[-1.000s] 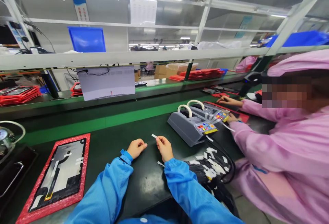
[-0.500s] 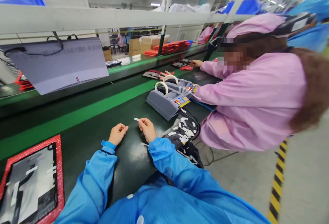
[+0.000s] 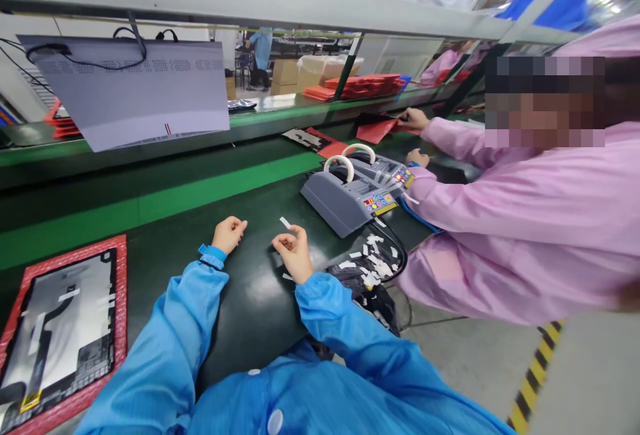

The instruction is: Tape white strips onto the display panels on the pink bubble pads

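Observation:
My right hand [image 3: 293, 253] rests on the dark table [image 3: 260, 302] with its fingers curled, pinching a small white tape strip [image 3: 285, 222] that sticks up from the fingertips. My left hand [image 3: 229, 232] lies beside it as a loose fist with nothing visible in it. Both arms wear blue sleeves. A second small white strip [image 3: 287, 277] lies on the table by my right wrist.
Two grey tape dispensers [image 3: 350, 195] stand to the right, with a black bag of white tape scraps [image 3: 373, 267] at the table edge. A co-worker in pink [image 3: 525, 222] works at right. A red tray with a dark panel [image 3: 60, 328] lies at left. A green conveyor [image 3: 150, 205] runs behind.
The view has swung right and down, then back a little left. My hands stay on the table, the right one still pinching the strip. The co-worker has reached toward a red tray further back.

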### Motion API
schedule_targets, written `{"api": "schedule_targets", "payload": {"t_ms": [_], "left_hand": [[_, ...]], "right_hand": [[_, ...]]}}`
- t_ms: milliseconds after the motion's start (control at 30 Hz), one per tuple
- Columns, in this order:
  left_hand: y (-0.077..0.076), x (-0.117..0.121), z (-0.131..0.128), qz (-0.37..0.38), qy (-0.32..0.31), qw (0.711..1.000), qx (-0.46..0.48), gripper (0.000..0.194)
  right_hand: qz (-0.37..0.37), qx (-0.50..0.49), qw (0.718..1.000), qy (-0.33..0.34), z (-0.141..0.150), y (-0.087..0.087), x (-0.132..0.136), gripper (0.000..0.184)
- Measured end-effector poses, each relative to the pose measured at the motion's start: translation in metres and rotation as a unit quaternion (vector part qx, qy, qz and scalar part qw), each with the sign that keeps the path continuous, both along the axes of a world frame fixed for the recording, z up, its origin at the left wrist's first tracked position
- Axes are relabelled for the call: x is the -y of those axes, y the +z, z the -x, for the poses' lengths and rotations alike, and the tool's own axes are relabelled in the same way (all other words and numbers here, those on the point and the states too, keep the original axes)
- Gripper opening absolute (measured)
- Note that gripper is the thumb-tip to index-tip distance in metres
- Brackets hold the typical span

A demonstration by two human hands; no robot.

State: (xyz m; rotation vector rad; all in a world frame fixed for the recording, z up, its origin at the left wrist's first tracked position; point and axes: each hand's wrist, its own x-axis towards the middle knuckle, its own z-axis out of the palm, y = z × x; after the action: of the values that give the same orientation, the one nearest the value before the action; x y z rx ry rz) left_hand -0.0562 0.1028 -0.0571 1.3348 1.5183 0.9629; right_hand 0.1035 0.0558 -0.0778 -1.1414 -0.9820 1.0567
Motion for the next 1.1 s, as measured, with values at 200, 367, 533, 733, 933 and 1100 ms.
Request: {"api": "schedule_targets", "payload": {"t_ms": [200, 367, 533, 733, 933, 1100], "left_hand": [[-0.006, -0.016, 0.014, -0.013, 0.021, 1.0, -0.005, 0.024], [-0.008, -0.031, 0.02, -0.053, 0.071, 0.995, -0.034, 0.022], [-0.008, -0.046, 0.023, -0.069, 0.083, 0.993, -0.044, 0.022], [-0.009, -0.046, 0.021, -0.082, 0.08, 0.99, -0.086, 0.024], [-0.009, -0.052, 0.009, -0.077, 0.065, 0.983, -0.155, 0.024], [-0.008, -0.067, -0.007, -0.046, 0.032, 0.98, -0.19, 0.023]], "right_hand": [[0.0, 0.069, 0.997, 0.019, 0.004, -0.011, -0.001, 0.048], [-0.034, 0.155, 0.987, 0.027, 0.005, -0.002, -0.004, 0.045], [-0.079, 0.397, 0.914, 0.022, 0.013, 0.053, -0.087, 0.053], [0.064, 0.632, 0.769, -0.071, -0.004, 0.081, -0.239, 0.068], [0.187, 0.695, 0.675, -0.162, -0.054, 0.055, -0.318, 0.061], [0.218, 0.726, 0.628, -0.176, -0.078, 0.026, -0.351, 0.063]]}}
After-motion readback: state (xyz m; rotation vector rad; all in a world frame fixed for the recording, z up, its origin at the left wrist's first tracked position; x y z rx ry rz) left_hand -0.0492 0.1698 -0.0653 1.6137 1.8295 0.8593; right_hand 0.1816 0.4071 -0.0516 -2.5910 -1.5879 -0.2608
